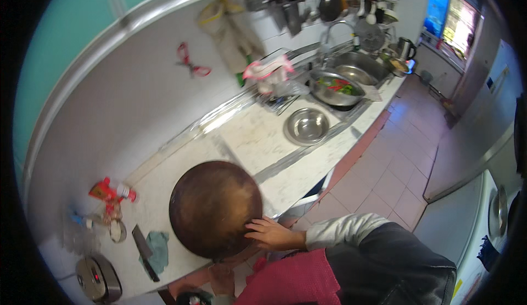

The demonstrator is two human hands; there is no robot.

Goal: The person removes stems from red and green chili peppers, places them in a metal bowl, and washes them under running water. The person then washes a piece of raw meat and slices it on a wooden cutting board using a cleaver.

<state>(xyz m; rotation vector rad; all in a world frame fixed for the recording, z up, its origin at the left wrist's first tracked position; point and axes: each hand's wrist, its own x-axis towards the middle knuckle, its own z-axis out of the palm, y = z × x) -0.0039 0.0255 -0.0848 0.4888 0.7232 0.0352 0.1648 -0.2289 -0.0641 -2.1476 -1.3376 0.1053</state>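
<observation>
A round wooden chopping board [216, 208], dark brown with a lighter worn middle, is at the front of the white counter, its near rim by the counter's edge. My right hand [273, 233] grips its right rim, with the fingers spread on top. At the near rim is my left hand [222, 276], blurred, its fingers hidden beneath the board. Left of the board, a cleaver [142, 243] lies partly over a folded teal cloth [158, 249].
A rice cooker [99, 278], a small jar [117, 231] and red packets [108, 192] stand at the left. Farther right are a steel bowl [308, 126], a basin of vegetables [335, 87] and the sink [358, 68]. Red-handled scissors [190, 62] hang on the wall. A white appliance [453, 214] stands behind.
</observation>
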